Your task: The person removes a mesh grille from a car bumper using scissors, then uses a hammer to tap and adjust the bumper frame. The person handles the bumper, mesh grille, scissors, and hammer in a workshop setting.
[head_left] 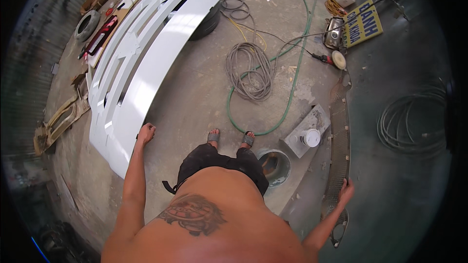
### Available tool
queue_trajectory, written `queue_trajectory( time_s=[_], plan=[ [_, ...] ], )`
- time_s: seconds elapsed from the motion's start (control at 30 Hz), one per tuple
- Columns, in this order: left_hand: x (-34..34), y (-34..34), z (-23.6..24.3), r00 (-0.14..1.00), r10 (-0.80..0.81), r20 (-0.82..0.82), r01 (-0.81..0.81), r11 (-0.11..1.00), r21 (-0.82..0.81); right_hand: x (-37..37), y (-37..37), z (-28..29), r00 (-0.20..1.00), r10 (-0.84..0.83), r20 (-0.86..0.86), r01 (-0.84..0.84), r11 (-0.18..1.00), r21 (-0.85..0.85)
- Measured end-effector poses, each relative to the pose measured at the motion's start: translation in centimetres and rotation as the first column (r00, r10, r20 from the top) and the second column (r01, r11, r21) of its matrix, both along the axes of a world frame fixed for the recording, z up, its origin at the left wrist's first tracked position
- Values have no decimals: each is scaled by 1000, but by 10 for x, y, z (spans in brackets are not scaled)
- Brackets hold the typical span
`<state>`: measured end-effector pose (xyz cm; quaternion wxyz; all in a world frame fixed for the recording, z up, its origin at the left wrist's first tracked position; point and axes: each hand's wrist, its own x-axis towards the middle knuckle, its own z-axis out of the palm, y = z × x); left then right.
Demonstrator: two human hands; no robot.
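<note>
On my left lies a large white vehicle front panel (158,75) with slatted openings. My left hand (146,133) is at its near edge, fingers curled closed; what they hold, if anything, is hidden. Out to my right stretches a long, narrow dark mesh grille strip (338,141) with small clips along it. Near its lower end, my right hand (346,193) grips the strip's outer edge, with the fingers partly hidden.
By my feet stand a metal bucket (284,178) and a concrete block (296,139) bearing a white tub (310,138). Ahead lie a coiled grey hose (248,75), a green hose (287,109), a polisher (336,59), a headlamp (334,32) and a yellow sign (363,23). A tyre rests under the panel (207,25).
</note>
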<state>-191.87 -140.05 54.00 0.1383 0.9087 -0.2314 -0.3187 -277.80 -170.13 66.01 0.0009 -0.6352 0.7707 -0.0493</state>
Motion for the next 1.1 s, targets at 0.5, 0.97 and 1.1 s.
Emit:
queue_trajectory(
  time_s=[0.5, 0.97, 1.1],
  plan=[
    [-324, 198, 14, 786, 548, -288, -537, 835, 121, 305, -183, -265, 756, 569, 324, -652, 608, 454],
    [-562, 436, -77, 431, 804, -410, -887, 462, -26, 520, 224, -169, -75, 625, 777, -796, -507, 330],
    [-574, 432, -139, 232, 785, -574, -971, 221, -91, 333, 25, -354, 22, 988, 156, -665, -102, 740]
  ],
)
